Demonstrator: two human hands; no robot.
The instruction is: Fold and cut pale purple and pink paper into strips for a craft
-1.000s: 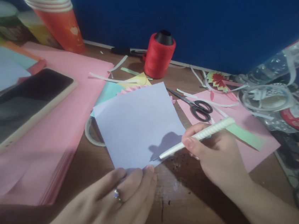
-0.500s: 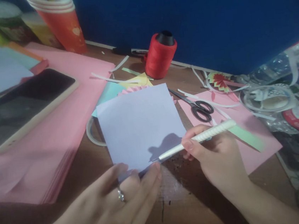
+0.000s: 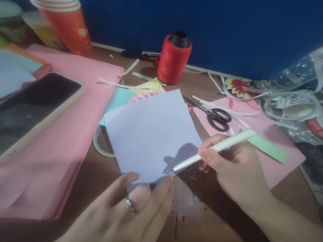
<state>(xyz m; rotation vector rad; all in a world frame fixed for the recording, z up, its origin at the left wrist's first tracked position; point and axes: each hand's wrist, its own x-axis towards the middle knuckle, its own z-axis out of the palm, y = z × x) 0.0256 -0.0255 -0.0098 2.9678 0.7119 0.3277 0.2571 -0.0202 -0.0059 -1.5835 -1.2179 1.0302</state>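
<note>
A pale lavender square of paper [image 3: 151, 133] lies in the middle, its near edge toward me. My left hand [image 3: 139, 212], with a ring on one finger, rests on that near edge, fingers stretched out and pressing down. My right hand [image 3: 236, 171] grips a slim white pen [image 3: 213, 150] with a ribbed barrel. Its thin dark tip touches or hovers just over the paper near my left fingertips; I cannot tell which. Under the paper's far side peek pink pleated paper [image 3: 144, 96], a yellow sheet [image 3: 152, 85] and a light blue sheet [image 3: 117, 102].
Black-handled scissors [image 3: 217, 119] and a green strip [image 3: 270, 150] lie on pink paper [image 3: 286, 158] at right. A red thread spool [image 3: 174, 60] stands behind. To the left are a phone [image 3: 30, 111], a pink paper stack [image 3: 67, 161], red cups [image 3: 68, 30] and a tape roll [image 3: 102, 144].
The pen and my right hand have shifted very slightly to the right. My left hand and the lavender paper stay almost in place.
</note>
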